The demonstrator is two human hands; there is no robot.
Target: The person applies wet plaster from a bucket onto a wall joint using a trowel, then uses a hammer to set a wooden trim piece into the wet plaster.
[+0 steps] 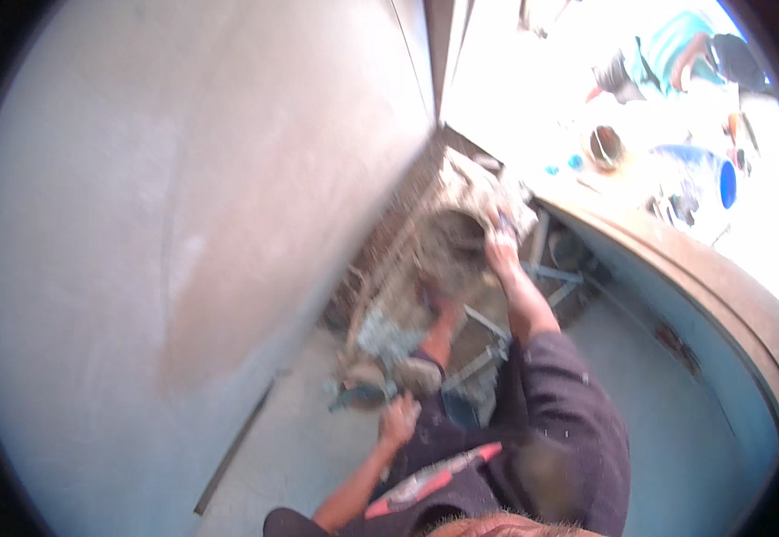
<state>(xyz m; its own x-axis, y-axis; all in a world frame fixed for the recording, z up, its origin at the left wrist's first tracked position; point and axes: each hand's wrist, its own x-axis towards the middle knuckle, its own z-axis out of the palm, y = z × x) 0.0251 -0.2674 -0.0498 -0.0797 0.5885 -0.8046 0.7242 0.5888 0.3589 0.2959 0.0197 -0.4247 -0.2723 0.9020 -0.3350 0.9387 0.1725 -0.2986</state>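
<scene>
My right hand (pixel 501 242) grips the upper right rim of a crumpled, pale, dusty sack (pixel 461 174), its mouth open on a dim inside; a small dark bluish thing by my fingers is too blurred to name. My left hand (pixel 398 416) is lower, fingers curled beside a tan lump (pixel 416 376) and bluish scraps (pixel 372 331); what it holds, if anything, I cannot make out. My leg (pixel 443 327) stands between the hands, the foot blurred against the sack.
A large pale panel (pixel 121 224) fills the left. At right is a blue-sided ledge with a tan top (pixel 649 233). Metal bars (pixel 488 327) lie under the sack. Beyond, in glare, are a blue container (pixel 694 174), a small bucket (pixel 604 148) and teal cloth (pixel 676 49).
</scene>
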